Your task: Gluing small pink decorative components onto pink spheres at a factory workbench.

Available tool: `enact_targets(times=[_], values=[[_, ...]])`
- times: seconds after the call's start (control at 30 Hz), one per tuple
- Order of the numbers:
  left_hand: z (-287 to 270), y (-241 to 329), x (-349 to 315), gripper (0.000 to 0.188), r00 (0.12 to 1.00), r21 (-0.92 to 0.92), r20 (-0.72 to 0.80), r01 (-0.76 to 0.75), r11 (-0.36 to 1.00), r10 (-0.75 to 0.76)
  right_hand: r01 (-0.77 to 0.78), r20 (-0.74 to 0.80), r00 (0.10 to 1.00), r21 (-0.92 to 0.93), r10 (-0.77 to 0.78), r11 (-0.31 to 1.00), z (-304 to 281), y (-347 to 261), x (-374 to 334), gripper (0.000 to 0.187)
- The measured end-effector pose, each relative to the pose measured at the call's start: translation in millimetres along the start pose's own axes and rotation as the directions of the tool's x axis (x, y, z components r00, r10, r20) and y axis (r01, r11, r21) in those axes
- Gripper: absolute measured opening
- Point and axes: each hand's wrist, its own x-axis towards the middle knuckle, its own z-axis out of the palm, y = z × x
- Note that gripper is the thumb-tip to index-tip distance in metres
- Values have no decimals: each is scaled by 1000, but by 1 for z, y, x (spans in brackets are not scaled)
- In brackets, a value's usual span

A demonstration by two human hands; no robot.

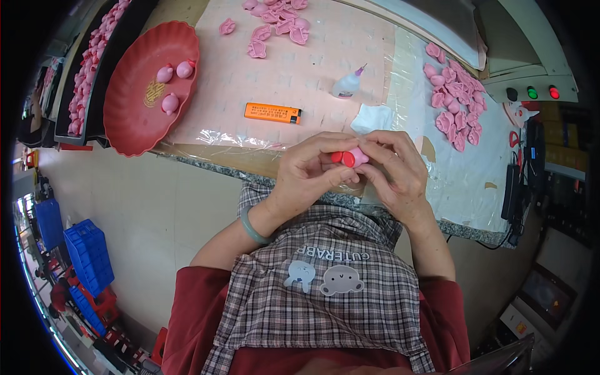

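Between both hands, just above the table's near edge, is a small pink figure [360,157] with two red oval feet. My left hand [310,167] pinches it from the left, thumb and fingers closed near the red parts. On the other side my right hand [397,170] grips the pink body between thumb and fingertips. Part of the figure is hidden by the fingers. Beyond the hands stand a small white glue bottle [345,85] with a purple tip and a folded white tissue [372,119]. An orange box cutter blade case or lighter-shaped packet [272,113] lies to the left.
A red scalloped tray [134,125] at left holds several pink round figures [170,104]. Behind it, a black bin [70,94] is full of pink pieces. Loose pink shells lie at the far middle [284,25] and in a pile at right [459,94]. Blue crates [89,256] stand on the floor.
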Motion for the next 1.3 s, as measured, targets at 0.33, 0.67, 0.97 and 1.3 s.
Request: enact_targets(times=[0.33,0.67,0.97,1.3], values=[[10,4,-4,26,978,15,-128,169,986,-166,2,1,1000,-52,-2,999,-1,-6,-3,39],[12,-10,-8,30,990,412,-126,-1,911,59,51,-62,996,-133,-60,990,8,-1,-14,46],[13,-10,-9,27,990,437,-133,21,899,41,43,-69,996,-129,-52,991,10,2,-19,46],[13,-10,-8,28,989,417,-146,72,906,-11,24,-47,998,-119,-30,993,10,4,-21,47]])
